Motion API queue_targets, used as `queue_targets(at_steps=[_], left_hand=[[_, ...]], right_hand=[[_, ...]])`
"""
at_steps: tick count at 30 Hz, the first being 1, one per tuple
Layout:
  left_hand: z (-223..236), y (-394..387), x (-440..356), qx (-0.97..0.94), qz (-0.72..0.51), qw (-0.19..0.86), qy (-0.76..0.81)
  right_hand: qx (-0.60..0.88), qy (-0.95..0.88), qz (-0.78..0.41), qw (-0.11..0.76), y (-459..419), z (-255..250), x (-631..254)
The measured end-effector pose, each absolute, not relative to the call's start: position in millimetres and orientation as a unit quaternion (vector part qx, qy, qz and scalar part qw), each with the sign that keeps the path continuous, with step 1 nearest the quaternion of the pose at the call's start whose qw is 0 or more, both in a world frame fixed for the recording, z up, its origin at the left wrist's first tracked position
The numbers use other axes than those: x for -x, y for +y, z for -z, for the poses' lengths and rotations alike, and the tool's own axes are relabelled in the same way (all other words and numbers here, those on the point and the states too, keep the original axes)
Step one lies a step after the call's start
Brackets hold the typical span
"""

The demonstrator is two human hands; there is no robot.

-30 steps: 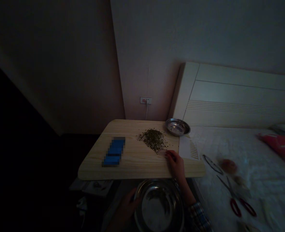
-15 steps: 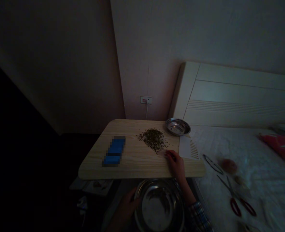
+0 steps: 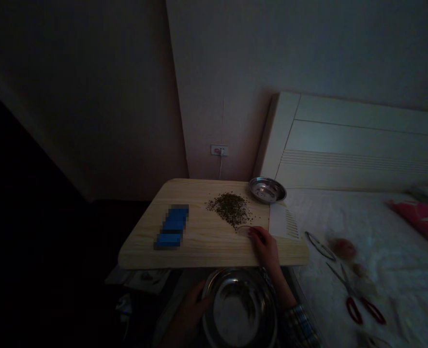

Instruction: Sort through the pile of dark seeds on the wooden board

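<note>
My left hand is closed on the rim of a shiny metal bowl, which sits below the near edge of the wooden table. On the tabletop, my right hand pinches a thin, clear piece with a rounded edge; its exact kind is too dark to make out. That piece touches the near side of a loose pile of small green-brown grains. A second metal bowl stands at the table's back right corner. Between it and my hand lies a white slotted sheet.
A blurred-out blue rectangular thing lies on the table's left. To the right, red-handled scissors and a dark, narrow looped tool rest on the white bed. A wall socket holds a plugged-in cable.
</note>
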State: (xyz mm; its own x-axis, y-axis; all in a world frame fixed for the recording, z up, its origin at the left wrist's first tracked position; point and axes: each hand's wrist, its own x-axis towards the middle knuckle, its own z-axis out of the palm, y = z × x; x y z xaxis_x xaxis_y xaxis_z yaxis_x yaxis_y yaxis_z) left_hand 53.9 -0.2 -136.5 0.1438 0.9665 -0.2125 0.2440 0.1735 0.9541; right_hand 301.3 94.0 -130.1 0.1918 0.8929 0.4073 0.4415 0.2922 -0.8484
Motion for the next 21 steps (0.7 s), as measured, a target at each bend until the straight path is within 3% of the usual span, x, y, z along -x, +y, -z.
queue_targets(at_steps=[21], left_hand=[[131, -1, -55, -0.541, -0.333, 0.526, 0.565]], right_hand=[[0.551, -0.592, -0.219, 0.546, 96, 126, -297]])
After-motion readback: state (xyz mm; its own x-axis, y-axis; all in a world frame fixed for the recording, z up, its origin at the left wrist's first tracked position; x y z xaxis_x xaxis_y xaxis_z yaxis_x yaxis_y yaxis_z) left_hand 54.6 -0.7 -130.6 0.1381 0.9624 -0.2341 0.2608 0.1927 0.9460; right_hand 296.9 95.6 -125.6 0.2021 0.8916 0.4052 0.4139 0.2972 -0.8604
